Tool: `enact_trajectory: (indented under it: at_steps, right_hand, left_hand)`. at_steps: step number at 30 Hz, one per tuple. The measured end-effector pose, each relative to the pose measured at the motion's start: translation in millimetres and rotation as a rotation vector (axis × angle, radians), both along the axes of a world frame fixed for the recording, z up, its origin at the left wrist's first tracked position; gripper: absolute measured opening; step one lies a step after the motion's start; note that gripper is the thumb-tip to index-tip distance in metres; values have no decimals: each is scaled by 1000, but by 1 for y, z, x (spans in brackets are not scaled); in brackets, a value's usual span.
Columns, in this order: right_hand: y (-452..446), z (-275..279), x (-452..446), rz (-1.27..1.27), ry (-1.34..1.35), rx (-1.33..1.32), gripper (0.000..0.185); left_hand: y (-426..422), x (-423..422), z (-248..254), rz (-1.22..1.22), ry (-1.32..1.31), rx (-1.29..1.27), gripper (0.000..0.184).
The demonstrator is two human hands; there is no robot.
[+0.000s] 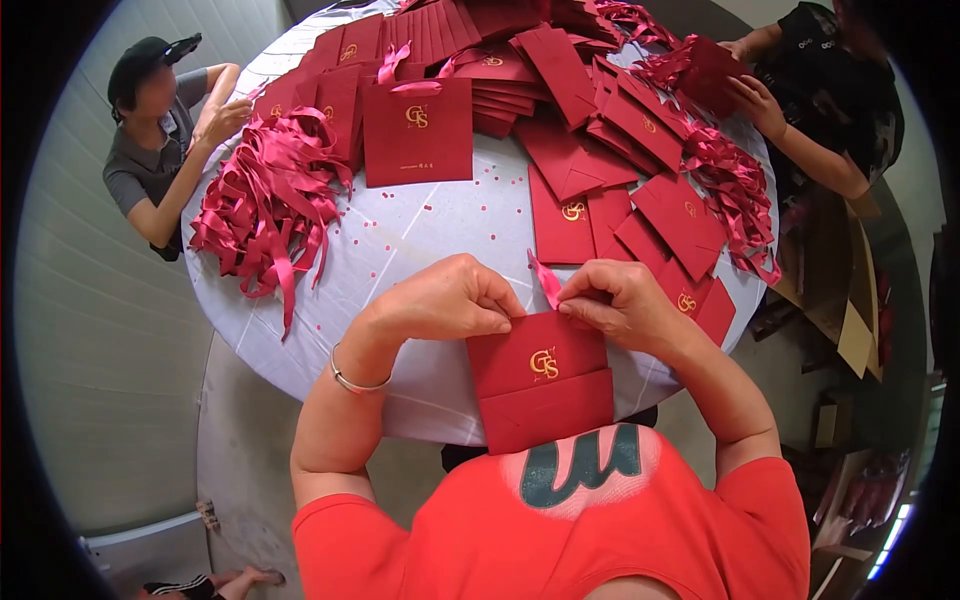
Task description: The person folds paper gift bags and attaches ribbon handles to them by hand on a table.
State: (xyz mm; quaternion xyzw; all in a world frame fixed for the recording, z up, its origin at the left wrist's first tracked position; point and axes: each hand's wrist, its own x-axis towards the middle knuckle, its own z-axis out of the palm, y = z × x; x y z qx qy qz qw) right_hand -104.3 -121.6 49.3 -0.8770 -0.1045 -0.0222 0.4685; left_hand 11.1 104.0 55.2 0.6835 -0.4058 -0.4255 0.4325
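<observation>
A red paper gift bag [541, 385] with gold lettering lies folded in front of my chest, at the near edge of the table. My left hand [447, 297] pinches its top left edge, fingers closed. At the top right corner of the bag, my right hand [622, 303] is closed on a pink ribbon [545, 280], whose loose end sticks up from the fingertips. Exactly how the ribbon meets the bag is hidden by the fingers. Just beyond my right hand lie more flat red bags [565, 222].
The round table has a white cloth [400, 235] dotted with small red paper discs. One bag with a ribbon handle [418, 135] stands beyond. Ribbon heaps lie left [275, 200] and right [735, 190]. People work at both sides; cardboard boxes [830, 280] stand at right.
</observation>
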Motion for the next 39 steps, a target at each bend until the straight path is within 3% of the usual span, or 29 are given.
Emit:
enact_trajectory:
  at_steps: [4,10,14,19,25,34,39]
  right_hand:
    - [-12,-7,16,6,-127,-25,7]
    - [-9,1,20,-83,17,306,7]
    - [-3,2,18,71,-121,78,10]
    - [17,-7,8,81,-92,112,14]
    - [19,-25,11,121,-290,61,12]
    - [24,-26,10,180,-330,14,15]
    - [31,-21,7,201,-480,-151,17]
  left_hand:
    - [-2,4,9,49,125,160,19]
    - [-6,4,-5,49,122,284,17]
    - [-7,5,-7,31,206,247,19]
    - [-6,7,-9,32,283,248,23]
    - [-7,7,-8,21,317,234,25]
    - [-6,11,-11,-81,252,251,23]
    - [-5,10,-7,-66,268,248,21]
